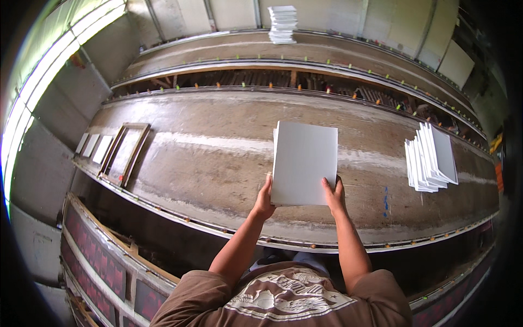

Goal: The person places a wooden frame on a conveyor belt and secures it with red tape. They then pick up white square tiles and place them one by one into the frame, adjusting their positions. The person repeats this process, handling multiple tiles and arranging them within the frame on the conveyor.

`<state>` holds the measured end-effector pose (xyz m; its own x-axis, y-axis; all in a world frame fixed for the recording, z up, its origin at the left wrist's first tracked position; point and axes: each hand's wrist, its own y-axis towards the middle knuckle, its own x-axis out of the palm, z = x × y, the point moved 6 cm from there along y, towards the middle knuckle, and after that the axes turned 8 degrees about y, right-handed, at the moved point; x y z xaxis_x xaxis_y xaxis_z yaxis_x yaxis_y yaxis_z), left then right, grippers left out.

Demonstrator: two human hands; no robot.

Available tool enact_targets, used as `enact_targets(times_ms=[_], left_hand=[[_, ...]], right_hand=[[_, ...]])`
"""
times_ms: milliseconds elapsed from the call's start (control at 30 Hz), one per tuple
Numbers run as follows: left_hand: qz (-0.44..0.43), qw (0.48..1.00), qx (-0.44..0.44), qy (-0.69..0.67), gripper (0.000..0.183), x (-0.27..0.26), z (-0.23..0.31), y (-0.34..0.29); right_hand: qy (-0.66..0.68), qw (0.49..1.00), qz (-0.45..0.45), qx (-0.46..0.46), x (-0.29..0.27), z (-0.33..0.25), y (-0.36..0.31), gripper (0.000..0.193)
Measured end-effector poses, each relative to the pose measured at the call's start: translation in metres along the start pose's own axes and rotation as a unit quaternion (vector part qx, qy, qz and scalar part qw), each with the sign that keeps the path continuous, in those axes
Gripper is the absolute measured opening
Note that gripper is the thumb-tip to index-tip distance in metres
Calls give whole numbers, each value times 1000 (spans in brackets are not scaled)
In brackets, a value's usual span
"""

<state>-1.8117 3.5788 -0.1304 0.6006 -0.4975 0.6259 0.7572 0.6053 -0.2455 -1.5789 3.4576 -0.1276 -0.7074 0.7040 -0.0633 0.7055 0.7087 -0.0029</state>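
Both of my hands grip a stack of white paper sheets above the middle of the long table. My left hand is closed on its lower left edge, and my right hand on its lower right edge, thumb on top. A few sheets stick out a little at the upper left of the stack. The fingers beneath the paper are hidden. Off to the right on the same table lies another pile of white paper, its bundles fanned out unevenly.
The long brown table has small pegs along its edges. A wooden frame lies at its left end beside several small white cards. On a farther table stands a tall white paper stack. Framed screens are at the lower left.
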Motion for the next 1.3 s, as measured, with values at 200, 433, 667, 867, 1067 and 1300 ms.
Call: enact_targets(times_ms=[200,433,667,867,1067,1300], left_hand=[[59,998,15,-18,72,-50,16,-24],[162,984,79,3,59,-132,43,-57],[211,975,66,28,60,-220,87,-73],[219,974,62,16,64,-321,131,-77],[256,963,83,3,54,-374,183,-107],[290,949,106,69,47,-422,205,-93]], right_hand=[[-84,994,-66,11,67,10,14,60],[-29,992,-110,47,152,10,0,59],[-9,986,-138,92,236,6,-8,44],[40,991,-94,84,336,12,-27,38],[24,990,-99,96,416,24,-37,39],[75,983,-109,124,461,61,-21,39]])
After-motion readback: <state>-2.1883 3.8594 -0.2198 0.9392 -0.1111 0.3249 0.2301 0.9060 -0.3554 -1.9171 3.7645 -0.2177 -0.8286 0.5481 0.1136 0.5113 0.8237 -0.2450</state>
